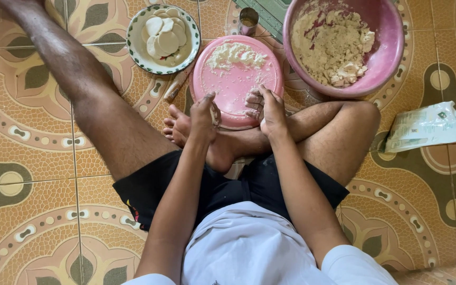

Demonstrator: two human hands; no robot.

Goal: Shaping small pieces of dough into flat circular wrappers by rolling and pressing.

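Observation:
I sit on a patterned tile floor with my legs in front of me. My left hand [205, 112] and my right hand [267, 108] hover over the near edge of a round pink board [233, 87] dusted with flour. The left hand's fingers are curled around a small pale piece of dough. The right hand's fingers are bent, floury, and touch the board's edge; whether they hold dough I cannot tell. A heap of flour [234, 54] lies on the board's far side.
A large pink bowl [391, 58] of crumbly dough stands at the upper right. A patterned plate [133, 39] holds several flat white dough discs. A small metal cup [248, 20] stands behind the board, a rolling pin [177, 87] lies beside it, and a white-green bag [426, 126] lies at right.

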